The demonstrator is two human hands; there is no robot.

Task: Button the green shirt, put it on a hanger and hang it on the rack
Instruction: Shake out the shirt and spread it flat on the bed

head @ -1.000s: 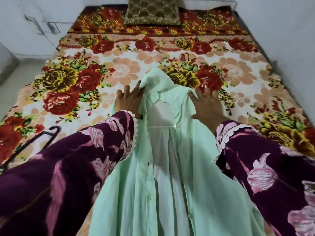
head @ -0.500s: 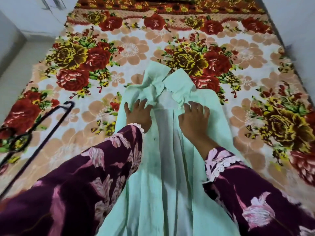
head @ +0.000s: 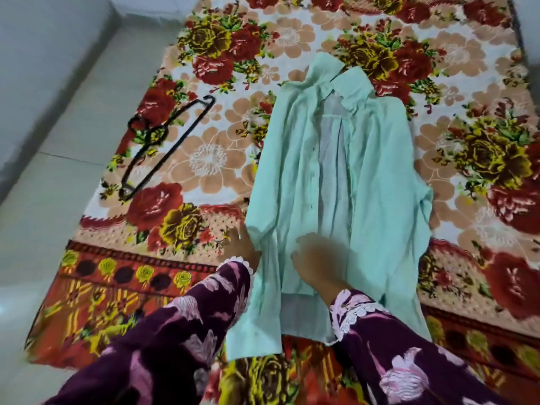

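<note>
Nearest to the camera are two sleeves [head: 181, 340] of dark purple cloth with pink flowers and white lace cuffs. The right hand [head: 318, 264] lies flat on the lower front of the green shirt [head: 377, 200], palm down; it is blurred, and its fingers look straight, holding nothing. The left hand [head: 244, 247] is at the left edge of the shirt; it touches the fabric there, but I cannot tell if the fingers pinch it. The shirt is spread on a floral blanket [head: 210, 159], its front unbuttoned, its collar [head: 342, 83] far from the person. A black hanger [head: 163, 144] lies on the blanket, left of the shirt and apart from it. Left of the blanket is a pale tiled floor [head: 58, 176].
</note>
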